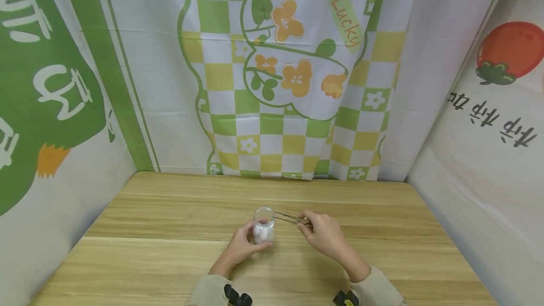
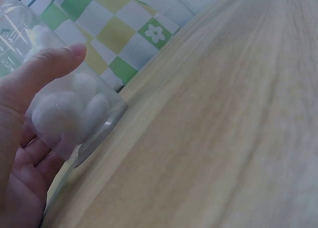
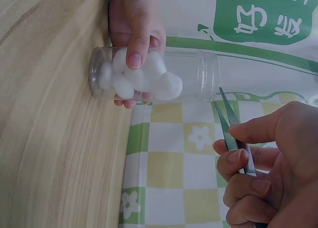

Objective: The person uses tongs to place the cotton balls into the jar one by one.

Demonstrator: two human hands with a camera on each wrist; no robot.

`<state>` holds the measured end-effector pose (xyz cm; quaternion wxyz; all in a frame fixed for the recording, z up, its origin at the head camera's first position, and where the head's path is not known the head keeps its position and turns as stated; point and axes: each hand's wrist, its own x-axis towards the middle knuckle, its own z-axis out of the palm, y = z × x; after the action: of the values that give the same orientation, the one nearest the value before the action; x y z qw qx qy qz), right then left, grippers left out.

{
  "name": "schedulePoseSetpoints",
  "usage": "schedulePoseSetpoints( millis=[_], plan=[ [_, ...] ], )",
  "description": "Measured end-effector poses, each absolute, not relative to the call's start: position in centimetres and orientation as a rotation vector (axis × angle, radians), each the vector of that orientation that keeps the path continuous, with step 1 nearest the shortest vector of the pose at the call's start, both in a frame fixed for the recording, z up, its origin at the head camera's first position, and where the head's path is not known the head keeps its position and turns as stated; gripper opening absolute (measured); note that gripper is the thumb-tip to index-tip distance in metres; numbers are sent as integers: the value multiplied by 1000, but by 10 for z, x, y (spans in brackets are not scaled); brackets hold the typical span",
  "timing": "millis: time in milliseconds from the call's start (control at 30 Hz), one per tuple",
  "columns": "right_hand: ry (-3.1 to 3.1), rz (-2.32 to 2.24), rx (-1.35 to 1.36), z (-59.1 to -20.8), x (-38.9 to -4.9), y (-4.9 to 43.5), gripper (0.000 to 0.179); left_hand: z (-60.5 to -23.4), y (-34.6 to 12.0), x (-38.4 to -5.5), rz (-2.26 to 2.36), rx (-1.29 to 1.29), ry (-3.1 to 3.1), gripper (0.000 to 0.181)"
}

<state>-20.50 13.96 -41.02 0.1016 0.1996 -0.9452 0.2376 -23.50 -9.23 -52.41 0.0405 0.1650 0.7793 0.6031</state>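
A clear, lidless jar (image 1: 264, 225) stands upright on the wooden table, with several white cotton balls (image 3: 144, 76) in its lower part. My left hand (image 1: 242, 247) grips the jar from the left, its thumb across the near side and the other fingers round the back, as the left wrist view shows. In my right hand (image 1: 325, 235) a pair of metal tweezers (image 3: 229, 121) is pinched between thumb and fingers. The tweezers' two tips stand apart, close beside the jar's rim (image 3: 211, 76), with nothing between them.
The wooden table (image 1: 170, 211) runs back to a checked green, yellow and white curtain (image 1: 272, 145). Printed cloth walls stand on the left (image 1: 97, 192) and right (image 1: 463, 188). Dark wrist devices (image 1: 237, 295) sit at both cuffs.
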Motion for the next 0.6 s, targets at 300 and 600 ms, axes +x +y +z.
schedulePoseSetpoints(
  millis=[300, 600],
  plan=[
    [-2785, 768, 598, -408, -205, 138, 15, -524, -92, -235, 1842, 490, 2407, 63],
    [-2782, 751, 540, -411, -205, 136, 13, -523, -92, -234, 1849, 493, 2409, 63]
  ],
)
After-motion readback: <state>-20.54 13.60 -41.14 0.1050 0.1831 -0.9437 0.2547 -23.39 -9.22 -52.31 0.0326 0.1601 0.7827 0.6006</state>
